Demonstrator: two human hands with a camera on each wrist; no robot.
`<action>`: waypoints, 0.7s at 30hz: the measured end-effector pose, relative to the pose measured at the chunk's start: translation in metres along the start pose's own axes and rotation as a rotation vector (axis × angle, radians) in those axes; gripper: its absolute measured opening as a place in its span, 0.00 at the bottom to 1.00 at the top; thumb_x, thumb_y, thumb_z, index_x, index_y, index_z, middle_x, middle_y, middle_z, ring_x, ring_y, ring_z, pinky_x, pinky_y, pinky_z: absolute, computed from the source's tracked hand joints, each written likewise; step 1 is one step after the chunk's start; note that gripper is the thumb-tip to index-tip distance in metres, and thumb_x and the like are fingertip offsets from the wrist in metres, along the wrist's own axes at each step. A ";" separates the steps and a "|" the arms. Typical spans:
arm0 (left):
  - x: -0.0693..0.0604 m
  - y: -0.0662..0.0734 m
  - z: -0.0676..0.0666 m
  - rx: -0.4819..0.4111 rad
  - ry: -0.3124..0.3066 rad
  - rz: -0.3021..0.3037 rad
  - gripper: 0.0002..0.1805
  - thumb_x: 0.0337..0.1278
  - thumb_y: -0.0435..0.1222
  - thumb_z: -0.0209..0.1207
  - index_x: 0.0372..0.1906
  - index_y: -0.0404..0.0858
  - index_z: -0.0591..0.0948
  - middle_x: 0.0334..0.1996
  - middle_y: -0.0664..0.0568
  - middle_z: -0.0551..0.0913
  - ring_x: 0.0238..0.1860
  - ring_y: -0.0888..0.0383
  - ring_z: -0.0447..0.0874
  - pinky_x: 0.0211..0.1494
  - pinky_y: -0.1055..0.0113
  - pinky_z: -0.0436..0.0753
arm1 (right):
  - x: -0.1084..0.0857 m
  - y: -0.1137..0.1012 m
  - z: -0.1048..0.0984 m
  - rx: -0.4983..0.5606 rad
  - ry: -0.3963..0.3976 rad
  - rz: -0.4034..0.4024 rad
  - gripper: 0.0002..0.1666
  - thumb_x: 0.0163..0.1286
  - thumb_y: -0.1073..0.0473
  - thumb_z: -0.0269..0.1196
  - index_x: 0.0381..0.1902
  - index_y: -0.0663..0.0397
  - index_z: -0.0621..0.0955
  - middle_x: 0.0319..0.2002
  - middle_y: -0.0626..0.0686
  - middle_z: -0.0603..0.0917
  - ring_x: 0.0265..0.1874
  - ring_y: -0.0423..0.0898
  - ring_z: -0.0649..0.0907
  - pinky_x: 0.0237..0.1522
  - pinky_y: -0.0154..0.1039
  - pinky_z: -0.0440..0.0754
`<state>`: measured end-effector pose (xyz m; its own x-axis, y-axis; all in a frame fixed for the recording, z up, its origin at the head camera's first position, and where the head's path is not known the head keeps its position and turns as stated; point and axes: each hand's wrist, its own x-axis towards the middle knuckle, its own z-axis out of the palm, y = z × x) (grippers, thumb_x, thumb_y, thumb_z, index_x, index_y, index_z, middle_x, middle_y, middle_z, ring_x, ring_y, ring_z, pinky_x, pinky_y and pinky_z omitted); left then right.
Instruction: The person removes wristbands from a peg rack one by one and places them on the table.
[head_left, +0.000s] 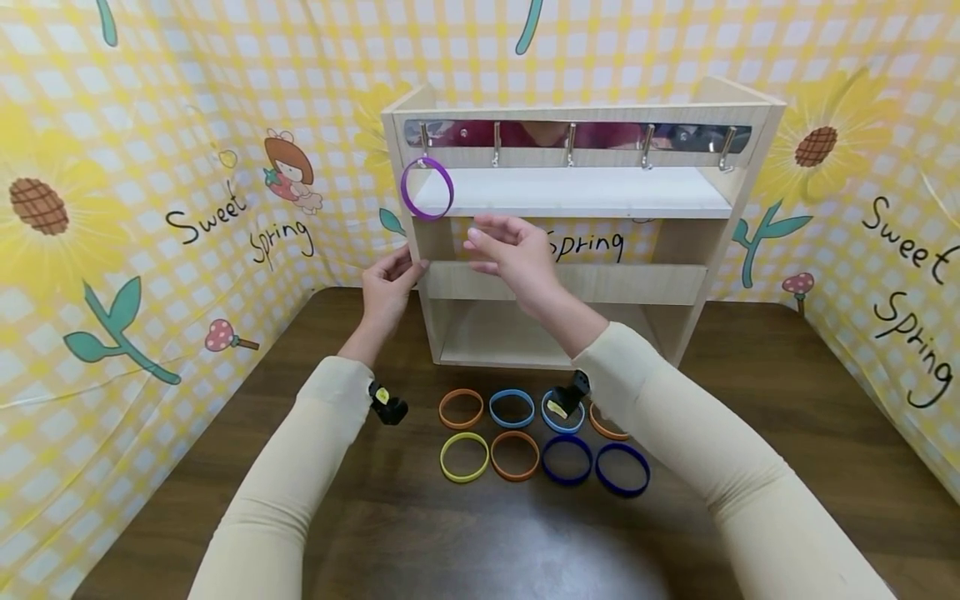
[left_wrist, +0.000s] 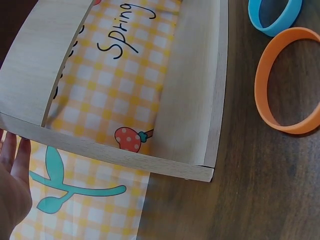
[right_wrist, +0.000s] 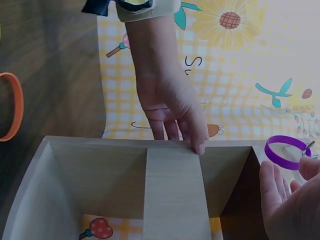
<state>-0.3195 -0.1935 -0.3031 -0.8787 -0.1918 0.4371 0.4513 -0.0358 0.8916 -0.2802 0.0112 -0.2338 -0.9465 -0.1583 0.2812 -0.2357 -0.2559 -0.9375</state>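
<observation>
A purple silicone wristband [head_left: 427, 189] hangs from the leftmost hook [head_left: 424, 142] on the metal strip of a wooden shelf unit [head_left: 566, 283]. To the right of that band and a little lower is my right hand [head_left: 517, 258], its fingers loosely bent and holding nothing. My left hand [head_left: 387, 287] grips the shelf's left side panel, with the thumb on the front edge and the fingers along the outer face. In the right wrist view, the purple band [right_wrist: 282, 152] hangs close to my right fingers.
Two rows of wristbands lie on the brown table [head_left: 480, 550] before the shelf: a yellow one [head_left: 464, 478], orange ones [head_left: 515, 477], light blue ones [head_left: 512, 426] and dark blue ones [head_left: 622, 492]. My right sleeve partly covers one orange band. Several hooks hold no band. A patterned cloth [head_left: 187, 150] surrounds the table.
</observation>
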 end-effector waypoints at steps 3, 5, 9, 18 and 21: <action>0.000 0.000 0.000 0.006 0.002 0.004 0.22 0.56 0.27 0.65 0.56 0.26 0.78 0.49 0.38 0.83 0.43 0.62 0.83 0.43 0.71 0.82 | 0.005 -0.003 0.007 -0.009 0.008 -0.005 0.18 0.68 0.63 0.64 0.55 0.64 0.79 0.50 0.61 0.83 0.47 0.54 0.84 0.41 0.42 0.84; 0.000 0.001 0.001 0.009 0.001 0.006 0.22 0.56 0.28 0.65 0.56 0.26 0.78 0.49 0.37 0.82 0.43 0.62 0.83 0.43 0.71 0.82 | 0.008 -0.003 0.012 -0.002 0.014 -0.002 0.19 0.68 0.63 0.63 0.55 0.64 0.79 0.49 0.60 0.83 0.46 0.54 0.84 0.41 0.41 0.84; -0.001 0.001 0.000 0.023 -0.001 0.007 0.22 0.56 0.28 0.65 0.57 0.26 0.78 0.51 0.35 0.81 0.43 0.62 0.83 0.43 0.71 0.82 | 0.013 -0.004 0.021 0.034 0.041 0.014 0.19 0.68 0.65 0.64 0.55 0.65 0.78 0.48 0.61 0.84 0.45 0.54 0.85 0.40 0.41 0.85; 0.000 0.000 0.000 0.015 -0.002 0.005 0.22 0.57 0.27 0.65 0.57 0.25 0.77 0.51 0.35 0.81 0.44 0.62 0.83 0.44 0.72 0.82 | 0.022 -0.006 0.039 0.032 0.123 0.052 0.21 0.66 0.63 0.66 0.56 0.63 0.79 0.43 0.58 0.85 0.39 0.50 0.86 0.37 0.40 0.85; 0.000 0.000 0.000 0.002 -0.006 0.012 0.22 0.57 0.26 0.64 0.57 0.25 0.77 0.51 0.35 0.81 0.43 0.62 0.83 0.43 0.72 0.81 | 0.024 -0.007 0.042 0.038 0.142 0.072 0.19 0.65 0.63 0.66 0.54 0.62 0.79 0.42 0.56 0.85 0.38 0.49 0.87 0.37 0.39 0.85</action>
<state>-0.3196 -0.1932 -0.3031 -0.8743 -0.1864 0.4481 0.4612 -0.0311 0.8868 -0.2917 -0.0311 -0.2122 -0.9829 -0.0417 0.1794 -0.1604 -0.2854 -0.9449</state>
